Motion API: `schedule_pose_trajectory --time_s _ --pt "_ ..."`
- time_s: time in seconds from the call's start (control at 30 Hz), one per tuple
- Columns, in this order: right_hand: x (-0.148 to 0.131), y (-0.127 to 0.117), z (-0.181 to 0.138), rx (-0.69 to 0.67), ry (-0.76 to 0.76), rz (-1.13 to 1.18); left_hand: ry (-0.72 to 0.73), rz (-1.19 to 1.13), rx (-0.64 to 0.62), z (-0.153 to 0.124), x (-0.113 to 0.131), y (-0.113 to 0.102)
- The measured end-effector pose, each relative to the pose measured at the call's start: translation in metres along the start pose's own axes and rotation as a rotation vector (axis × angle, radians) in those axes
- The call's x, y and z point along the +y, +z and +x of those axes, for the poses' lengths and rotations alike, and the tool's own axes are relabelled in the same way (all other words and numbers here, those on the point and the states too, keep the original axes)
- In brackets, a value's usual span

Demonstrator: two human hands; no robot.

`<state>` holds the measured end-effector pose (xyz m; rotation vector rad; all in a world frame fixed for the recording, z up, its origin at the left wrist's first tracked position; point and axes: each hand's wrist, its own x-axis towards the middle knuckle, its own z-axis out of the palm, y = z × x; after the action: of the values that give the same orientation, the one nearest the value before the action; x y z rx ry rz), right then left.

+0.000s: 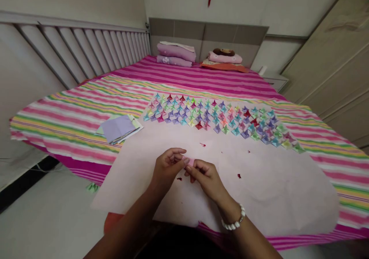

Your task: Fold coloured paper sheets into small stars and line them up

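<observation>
Between the fingertips of both hands is a small piece of pink paper (190, 161), partly covered by the fingers. My left hand (168, 166) pinches its left side with thumb and fingers. From the right, my right hand (205, 174) grips the same piece, with a white beaded bracelet on that wrist. Both hands are over a large pale pink paper sheet (268, 182). Along the sheet's far edge stand rows of small folded paper shapes (198, 112) in many colours. Dark red paper scraps (239, 176) lie near the hands.
A stack of purple, green and white paper (118, 128) lies on the striped bedspread (72, 109) to the left. Folded purple bedding (176, 54) and a pink pillow (225, 57) are by the headboard. A green crumpled paper (92, 187) is on the floor at left.
</observation>
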<state>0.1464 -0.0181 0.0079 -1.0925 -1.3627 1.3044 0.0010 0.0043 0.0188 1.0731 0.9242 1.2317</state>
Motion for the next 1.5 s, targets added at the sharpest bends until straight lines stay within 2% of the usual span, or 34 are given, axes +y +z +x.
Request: schedule_pose_trajectory --time_s 0.13,0.23,0.37,0.5,0.6,0.7,0.87,1.1,1.2,1.37,1.5 --pt "0.001 0.0 0.0 0.008 0.015 0.027 -0.045 -0.002 -0.024 0.001 -0.003 0.001" --pt "0.002 0.002 0.0 -0.006 0.027 0.068 -0.093 0.058 -0.102 0.001 -0.004 0.003" --pt "0.003 0.007 -0.001 -0.003 0.058 0.084 -0.087 0.12 -0.141 -0.001 -0.004 0.005" --pt "0.004 0.008 -0.002 -0.007 0.088 0.085 -0.129 0.115 -0.178 0.0 -0.004 0.001" --pt "0.006 0.007 -0.002 -0.007 0.099 0.089 -0.175 0.143 -0.255 0.002 -0.004 -0.004" --pt "0.008 0.007 -0.003 -0.006 0.103 0.077 -0.156 0.183 -0.304 0.002 -0.002 -0.006" --pt "0.009 0.009 -0.003 -0.014 0.085 0.043 -0.09 0.216 -0.238 0.0 -0.003 -0.001" --pt "0.01 0.009 -0.003 0.028 0.068 0.067 -0.203 0.071 -0.179 -0.002 -0.013 0.0" --pt "0.01 0.01 -0.003 0.064 0.063 0.075 -0.169 0.078 -0.128 -0.004 -0.014 -0.001" --pt "0.012 0.012 -0.002 0.058 0.066 0.108 -0.119 -0.037 -0.155 -0.005 -0.016 -0.003" --pt "0.011 0.013 -0.003 0.059 0.066 0.107 -0.122 0.046 -0.067 -0.004 -0.018 -0.006"
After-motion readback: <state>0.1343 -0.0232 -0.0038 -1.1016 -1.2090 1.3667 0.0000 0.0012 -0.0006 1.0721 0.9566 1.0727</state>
